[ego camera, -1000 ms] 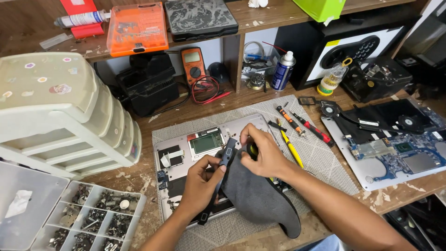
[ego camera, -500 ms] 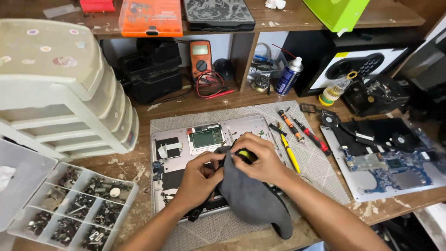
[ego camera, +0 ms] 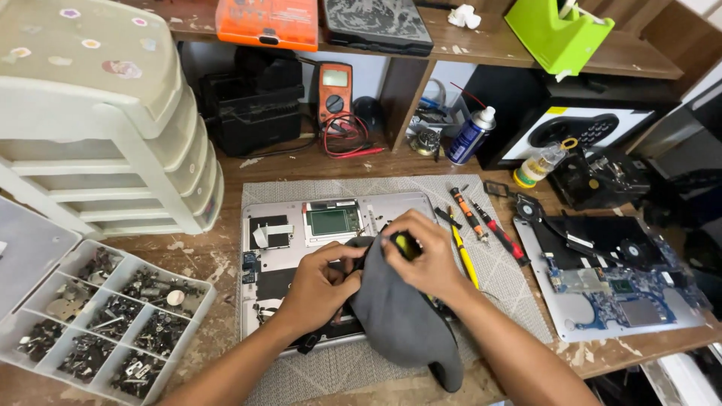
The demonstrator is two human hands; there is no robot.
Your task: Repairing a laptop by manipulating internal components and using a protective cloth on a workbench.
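Opened laptop (ego camera: 331, 248) on grey mat (ego camera: 519, 301), mid-tabletop.
Left hand (ego camera: 320, 289) pinching grey cloth (ego camera: 402, 319); right hand (ego camera: 429, 256) gripping yellow-tipped tool (ego camera: 404, 244); screwdrivers (ego camera: 477, 225) just beside; closer together than before.

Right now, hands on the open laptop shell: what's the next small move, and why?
Probably keep the left hand pinning the black part and work the yellow-tipped tool in the right hand at that spot. Both hands meet over the grey laptop shell, and the dark cloth hides what lies beneath.

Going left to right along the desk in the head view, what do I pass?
Compartment tray of screws → left hand → dark grey cloth → right hand → yellow screwdriver → laptop motherboard.
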